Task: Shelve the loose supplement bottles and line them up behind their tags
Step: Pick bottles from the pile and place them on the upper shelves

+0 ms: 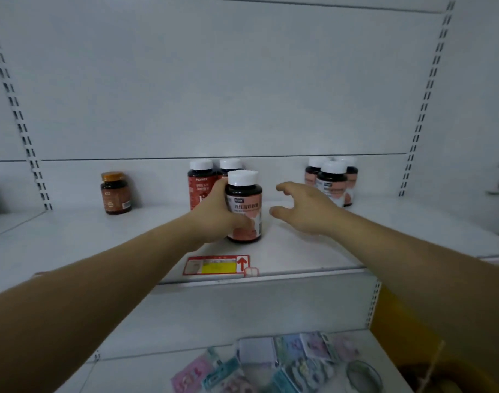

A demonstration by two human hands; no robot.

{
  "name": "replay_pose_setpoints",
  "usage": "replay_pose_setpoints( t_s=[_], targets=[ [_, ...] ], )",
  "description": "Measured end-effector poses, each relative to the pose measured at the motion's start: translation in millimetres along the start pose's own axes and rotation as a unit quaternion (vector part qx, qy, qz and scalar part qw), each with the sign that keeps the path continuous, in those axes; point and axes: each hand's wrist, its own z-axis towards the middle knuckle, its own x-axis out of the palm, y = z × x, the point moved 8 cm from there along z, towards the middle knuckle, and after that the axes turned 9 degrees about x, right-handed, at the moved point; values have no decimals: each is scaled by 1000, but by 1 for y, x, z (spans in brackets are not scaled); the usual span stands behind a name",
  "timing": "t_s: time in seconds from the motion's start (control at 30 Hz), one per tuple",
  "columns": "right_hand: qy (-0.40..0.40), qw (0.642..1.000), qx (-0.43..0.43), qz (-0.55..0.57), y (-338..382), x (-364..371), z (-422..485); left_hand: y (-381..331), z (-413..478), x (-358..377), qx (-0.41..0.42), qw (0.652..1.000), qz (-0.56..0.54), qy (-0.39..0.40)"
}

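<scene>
Shelf (299,251): left hand (214,219) wraps the pink-label bottle (244,205), upright just behind the red tag (217,265). Right hand (305,208) hovers behind-right of the tag, fingers spread, holding nothing. Risks: a push back topples the red-label bottles (200,182) further behind the tag. The matching pink trio (331,180) stands well right of the tag, so probably misfiled.

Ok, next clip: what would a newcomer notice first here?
The left hand grips a pink-label bottle at centre, just behind the red tag. The open right hand hovers beside it, not touching. An orange-capped bottle stands alone at far left.
</scene>
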Motion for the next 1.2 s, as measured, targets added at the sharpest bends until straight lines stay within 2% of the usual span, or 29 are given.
replay_pose_setpoints(
  t_s=[0.17, 0.27, 0.4, 0.5, 0.63, 0.7, 0.83, 0.93, 1.03, 1.2],
  targets=[
    [-26, 999, 13, -31, -67, -27, -24, -34, 5, 56, 29, 999, 13, 18],
    [-21, 998, 51, -39, -127, -51, -24, -54, 12, 99, 37, 999, 2, 21],
    [54, 987, 127, -80, -206, -66, -19, -77, 23, 152, 56, 998, 10, 16],
    [117, 976, 139, -120, -237, -58, -15, -89, 33, 176, 76, 997, 15, -13],
    [109, 975, 128, -142, -247, -53, -8, -99, 45, 196, 109, 992, 62, -22],
    [108, 976, 122, -147, -248, -53, -7, -103, 52, 194, 120, 981, 146, -53],
    [101, 977, 120, -147, -249, -53, -5, -110, 68, 189, 139, 908, 387, -80],
    [101, 977, 116, -149, -249, -53, -5, -105, 87, 190, 135, 866, 474, -81],
    [103, 977, 113, -148, -250, -52, -4, -96, 108, 190, 105, 852, 507, -69],
    [103, 978, 109, -147, -250, -52, -4, -93, 128, 198, 103, 868, 480, -77]
  ],
)
